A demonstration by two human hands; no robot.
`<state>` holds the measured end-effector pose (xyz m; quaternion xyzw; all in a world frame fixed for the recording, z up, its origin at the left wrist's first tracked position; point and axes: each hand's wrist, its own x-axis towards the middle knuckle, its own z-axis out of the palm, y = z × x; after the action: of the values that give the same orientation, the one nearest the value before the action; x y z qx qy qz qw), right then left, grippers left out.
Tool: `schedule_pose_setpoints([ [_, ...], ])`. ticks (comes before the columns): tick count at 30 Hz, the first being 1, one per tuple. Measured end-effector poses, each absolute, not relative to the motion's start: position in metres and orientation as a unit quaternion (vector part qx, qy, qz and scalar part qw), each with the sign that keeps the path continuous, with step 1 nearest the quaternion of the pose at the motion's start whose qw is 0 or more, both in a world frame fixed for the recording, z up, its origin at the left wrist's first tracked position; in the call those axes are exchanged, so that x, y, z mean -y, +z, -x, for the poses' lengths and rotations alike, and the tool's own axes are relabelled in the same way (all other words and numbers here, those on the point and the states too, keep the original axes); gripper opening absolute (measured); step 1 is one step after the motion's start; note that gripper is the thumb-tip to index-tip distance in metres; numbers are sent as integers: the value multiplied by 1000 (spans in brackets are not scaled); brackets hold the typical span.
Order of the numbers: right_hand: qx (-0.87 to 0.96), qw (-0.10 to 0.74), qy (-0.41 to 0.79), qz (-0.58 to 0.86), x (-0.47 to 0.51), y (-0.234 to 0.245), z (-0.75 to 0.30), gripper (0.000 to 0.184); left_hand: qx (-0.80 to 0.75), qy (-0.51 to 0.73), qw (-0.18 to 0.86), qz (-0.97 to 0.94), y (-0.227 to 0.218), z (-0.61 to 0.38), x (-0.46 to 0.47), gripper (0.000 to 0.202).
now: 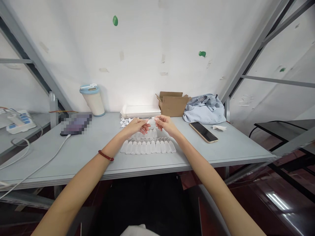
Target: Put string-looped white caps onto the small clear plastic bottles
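Note:
My left hand (139,126) and my right hand (165,124) meet above the middle of the table, fingertips pinched. Between them is a small translucent white plastic piece (151,120) with what looks like a thin white cord; its exact kind is too small to make out. Below the hands lies a row of white translucent plastic tags (148,147), side by side, with thin cords at their upper ends. More such tags (152,133) lie behind that row, partly covered by my left hand. Small round white pieces (125,122) are heaped to the left of my left hand.
Behind the hands are a flat white stack (140,110), an open cardboard box (173,105) and a bundled light-blue cloth (205,109). A phone (203,132) and a crumpled tissue (219,127) lie right. A lidded cup (93,101) and a cabled, pixelated device (76,124) are left.

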<state>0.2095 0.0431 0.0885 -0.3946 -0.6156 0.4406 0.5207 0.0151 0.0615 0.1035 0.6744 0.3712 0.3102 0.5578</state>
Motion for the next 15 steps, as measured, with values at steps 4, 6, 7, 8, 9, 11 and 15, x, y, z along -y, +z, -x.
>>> schedule_pose_setpoints([
  [4, 626, 507, 435, 403, -44, 87, -209, 45, -373, 318, 537, -687, 103, -15, -62, 50],
  [6, 630, 503, 430, 406, -44, 87, -209, 46, -360, 326, 498, -719, 102, -15, -62, 45],
  [7, 631, 502, 427, 408, -44, 87, -210, 48, -355, 329, 469, -739, 101, -15, -62, 43],
  [8, 632, 502, 424, 410, -44, 86, -210, 48, -352, 332, 435, -760, 101, -16, -62, 40],
  [9, 633, 501, 421, 414, -44, 86, -210, 49, -353, 334, 399, -777, 100, -16, -62, 37],
  [11, 632, 499, 415, 423, -44, 85, -211, 50, -362, 342, 334, -800, 99, -18, -60, 32],
  [15, 629, 494, 405, 443, -44, 85, -210, 53, -371, 358, 258, -817, 100, -20, -58, 26],
])
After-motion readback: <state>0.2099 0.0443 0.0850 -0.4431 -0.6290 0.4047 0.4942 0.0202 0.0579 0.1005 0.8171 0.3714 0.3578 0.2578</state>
